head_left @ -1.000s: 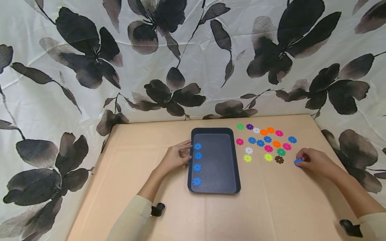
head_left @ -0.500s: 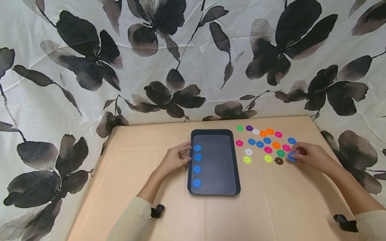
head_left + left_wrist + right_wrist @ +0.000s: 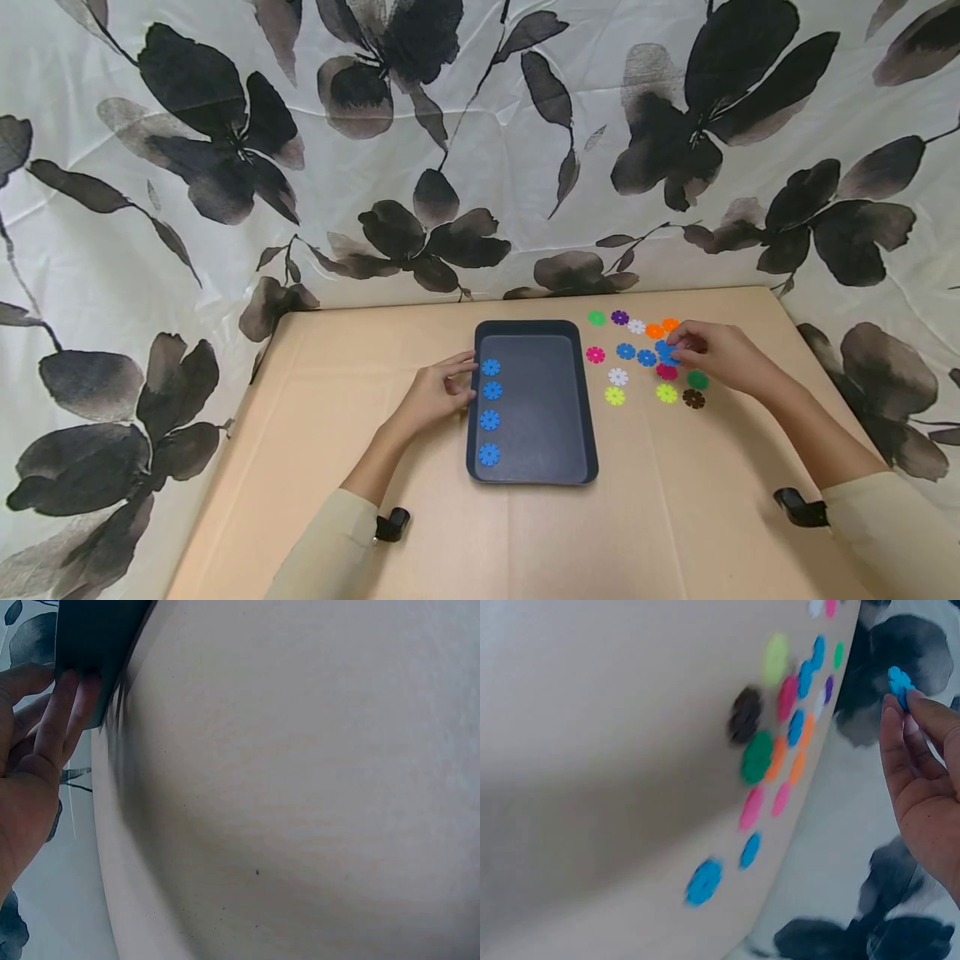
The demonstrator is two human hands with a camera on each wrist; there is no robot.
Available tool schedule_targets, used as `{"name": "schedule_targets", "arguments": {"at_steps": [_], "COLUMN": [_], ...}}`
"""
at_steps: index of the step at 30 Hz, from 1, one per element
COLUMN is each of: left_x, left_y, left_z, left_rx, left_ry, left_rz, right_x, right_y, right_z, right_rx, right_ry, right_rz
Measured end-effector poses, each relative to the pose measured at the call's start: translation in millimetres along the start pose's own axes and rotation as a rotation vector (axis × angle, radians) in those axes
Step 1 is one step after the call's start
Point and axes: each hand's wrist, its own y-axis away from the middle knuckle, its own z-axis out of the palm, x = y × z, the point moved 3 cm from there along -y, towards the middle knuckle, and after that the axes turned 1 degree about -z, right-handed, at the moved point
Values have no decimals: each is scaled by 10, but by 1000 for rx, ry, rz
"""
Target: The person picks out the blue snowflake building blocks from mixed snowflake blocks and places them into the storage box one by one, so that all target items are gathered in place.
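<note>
My right hand (image 3: 723, 358) hovers over the loose discs on the right, pinching a blue flower-shaped disc (image 3: 899, 681) between thumb and fingertips. At the left side of a dark rectangular tray (image 3: 536, 408), my left hand (image 3: 435, 393) touches the rim with fairly straight fingers; its fingertips (image 3: 88, 684) show against the tray's outer side in the left wrist view. Inside the tray, several blue discs form a column along the left edge, the nearest blue disc (image 3: 489, 454) at the bottom. In the head view, the right hand hides some loose discs.
Loose flower-shaped discs lie right of the tray, among them a green disc (image 3: 596, 318), a purple disc (image 3: 619, 317), a yellow disc (image 3: 615, 396) and a brown disc (image 3: 693, 399). Behind the tan table (image 3: 330, 367) hangs a floral cloth (image 3: 540, 167).
Holding a blue disc, my right hand has moved left and away from me, from the right side of the loose discs to above them. The left hand stays at the tray.
</note>
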Motion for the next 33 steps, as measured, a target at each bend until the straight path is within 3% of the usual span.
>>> {"name": "schedule_targets", "arguments": {"at_steps": [10,20,33], "left_x": [-1,-14,-40], "left_y": [-13,-28,-16], "left_z": [11,15,15], "left_rx": [6,7,8], "left_ry": [-20,-1,2], "left_rz": [9,13,20], "right_x": [-455,-852,-1282], "right_y": [-403,-781,-1147], "right_z": [188,401,726], "right_rx": [-38,-62,-125], "right_ry": [-54,-108,-140], "right_rz": [-44,-150,-149]}}
